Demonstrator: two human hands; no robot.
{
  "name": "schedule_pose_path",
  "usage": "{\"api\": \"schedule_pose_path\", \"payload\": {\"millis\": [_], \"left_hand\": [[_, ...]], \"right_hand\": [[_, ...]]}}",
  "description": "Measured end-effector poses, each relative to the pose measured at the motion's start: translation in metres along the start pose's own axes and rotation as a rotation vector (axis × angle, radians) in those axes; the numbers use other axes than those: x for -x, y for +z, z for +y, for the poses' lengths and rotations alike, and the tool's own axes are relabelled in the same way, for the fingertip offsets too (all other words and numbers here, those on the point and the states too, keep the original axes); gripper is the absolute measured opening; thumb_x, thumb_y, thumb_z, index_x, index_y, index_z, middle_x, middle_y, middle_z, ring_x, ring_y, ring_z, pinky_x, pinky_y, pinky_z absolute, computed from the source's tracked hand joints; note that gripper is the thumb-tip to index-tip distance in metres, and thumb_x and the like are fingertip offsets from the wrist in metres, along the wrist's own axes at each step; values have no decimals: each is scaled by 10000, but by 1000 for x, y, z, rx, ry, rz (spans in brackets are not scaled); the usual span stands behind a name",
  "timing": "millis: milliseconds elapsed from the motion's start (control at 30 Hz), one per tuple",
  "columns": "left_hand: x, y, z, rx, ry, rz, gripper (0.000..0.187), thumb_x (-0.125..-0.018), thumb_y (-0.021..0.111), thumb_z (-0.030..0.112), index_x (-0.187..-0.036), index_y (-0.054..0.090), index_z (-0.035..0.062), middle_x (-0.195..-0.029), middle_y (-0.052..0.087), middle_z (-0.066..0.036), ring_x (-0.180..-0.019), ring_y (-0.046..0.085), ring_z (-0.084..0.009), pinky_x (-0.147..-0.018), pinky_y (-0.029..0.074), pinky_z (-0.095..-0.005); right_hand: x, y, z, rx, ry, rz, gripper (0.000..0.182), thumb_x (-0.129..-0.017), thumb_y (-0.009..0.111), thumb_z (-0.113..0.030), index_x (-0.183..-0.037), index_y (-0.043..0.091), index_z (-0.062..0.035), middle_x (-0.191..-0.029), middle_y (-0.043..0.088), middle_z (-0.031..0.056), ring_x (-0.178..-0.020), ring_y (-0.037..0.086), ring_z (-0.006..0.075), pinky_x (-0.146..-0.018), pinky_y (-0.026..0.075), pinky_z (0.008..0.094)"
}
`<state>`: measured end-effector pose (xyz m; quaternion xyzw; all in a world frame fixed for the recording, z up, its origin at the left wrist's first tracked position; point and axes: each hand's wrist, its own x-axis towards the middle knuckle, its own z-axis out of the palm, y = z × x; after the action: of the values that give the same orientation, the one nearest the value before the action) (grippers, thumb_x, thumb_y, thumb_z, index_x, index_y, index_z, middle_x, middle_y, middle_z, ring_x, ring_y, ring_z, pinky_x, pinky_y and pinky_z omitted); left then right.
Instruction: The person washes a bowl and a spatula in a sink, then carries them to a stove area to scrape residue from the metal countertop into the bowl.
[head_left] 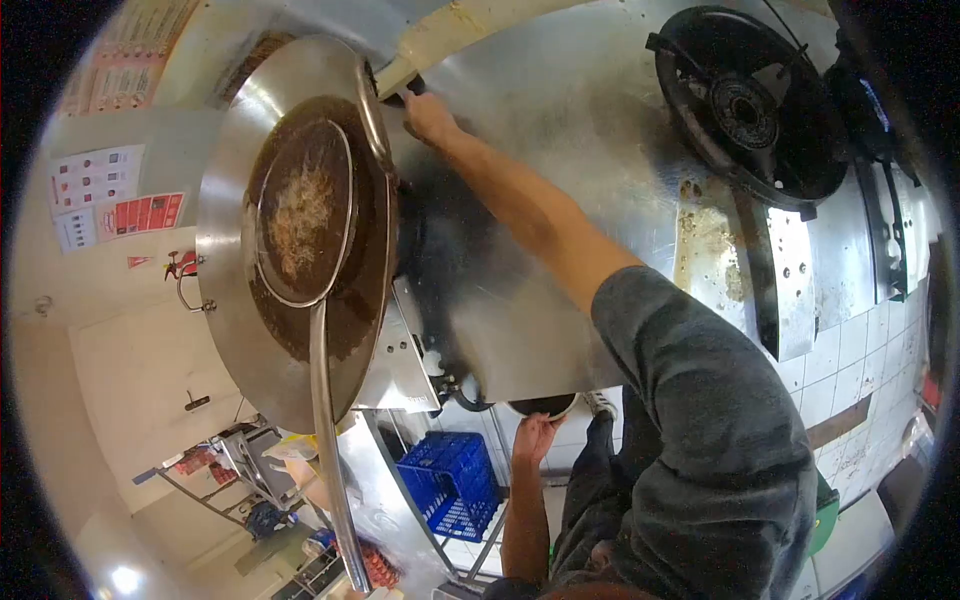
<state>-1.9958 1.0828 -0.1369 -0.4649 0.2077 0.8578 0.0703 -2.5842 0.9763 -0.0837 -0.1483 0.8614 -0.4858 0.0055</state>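
My right hand (pixel 430 118) reaches across the steel stove top to the far side of the wok. Its fingers are closed at a small dark part beside a pale cream piece (pixel 396 76); I cannot tell what it grips. Lower down, my left hand (pixel 537 437) holds the rim of a round bowl (pixel 543 404) with a dark inside, just below the stove's front edge. A large steel wok (pixel 225 210) of brown oil stands left of my right arm. A long-handled strainer (pixel 319 345) lies across it, with pale golden shreds (pixel 300 215) inside its ring.
A black burner ring (pixel 740 110) sits on the steel stove top (pixel 540 150) at the upper right. Under the front edge is a blue plastic crate (pixel 450 480). The strainer's handle juts past the wok's rim. Printed sheets (pixel 105 185) hang on the wall.
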Motion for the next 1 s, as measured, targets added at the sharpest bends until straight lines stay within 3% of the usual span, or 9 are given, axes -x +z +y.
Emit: {"api": "schedule_pose_path", "payload": {"millis": [67,133,200,300,333,500,700,833,1000], "left_hand": [[-29,-59,-11,-237,73,-117,176,-764,521,-20,-914,613,-9,-1082,610,-139,-1008,579,-272,-903,461,-493],[-17,-50,-6,16,-27,-105,150,-771,504,-21,-891,592,-36,-1057,605,-149,-994,580,-282,-888,472,-497],[-5,-16,1,-30,-38,23,91,-832,481,11,-821,563,-25,-986,585,-184,-954,567,-289,-913,452,-475],[-30,-84,-6,5,-73,-222,132,-837,458,0,-918,546,-56,-1027,574,-196,-959,566,-307,-925,449,-473],[-23,-69,-2,-109,-80,-68,204,-822,459,-9,-1012,514,-57,-1097,555,-186,-997,553,-310,-932,444,-475],[-1,-33,13,-105,-130,-102,242,-781,467,-27,-1021,485,-55,-1110,544,-161,-1064,515,-312,-923,456,-471],[-33,-84,11,-150,-192,-248,188,-792,485,16,-964,498,-60,-1065,546,-183,-997,542,-341,-897,469,-469],[-22,-65,16,-177,-214,-323,206,-807,486,46,-979,523,-61,-1036,570,-170,-998,544,-343,-906,456,-461],[-4,-58,15,-187,-137,-426,233,-819,437,20,-1029,506,-55,-1054,579,-134,-973,568,-252,-875,479,-400]], "right_hand": [[12,-6,-11,-15,22,-4,261,-832,440,-124,-1019,549,21,-876,617,260,-870,606,403,-753,493,484],[35,-15,-19,-6,-5,15,252,-843,412,-128,-974,557,32,-848,611,274,-816,605,425,-713,498,488],[62,-17,-19,26,-52,-29,278,-830,430,-103,-1051,537,26,-837,611,273,-807,608,426,-716,499,491],[112,-34,-25,60,-72,-82,367,-816,451,-75,-1169,498,9,-823,612,271,-791,612,424,-711,502,494],[136,-40,-31,54,-39,-98,403,-814,455,-73,-1210,478,-2,-822,613,269,-785,613,421,-704,504,494],[257,-66,-51,123,76,-159,367,-848,451,-93,-1211,481,-47,-844,618,257,-792,624,414,-690,519,483],[374,-72,-67,203,49,-127,392,-870,448,-184,-1253,494,-113,-716,602,247,-652,597,431,-602,496,520],[449,-82,-90,198,-8,-106,393,-856,460,-180,-1240,506,-110,-687,588,259,-640,592,432,-596,483,526],[548,-97,-112,203,4,-111,402,-839,482,-156,-1236,508,-103,-637,570,266,-600,583,429,-582,474,518]]}}
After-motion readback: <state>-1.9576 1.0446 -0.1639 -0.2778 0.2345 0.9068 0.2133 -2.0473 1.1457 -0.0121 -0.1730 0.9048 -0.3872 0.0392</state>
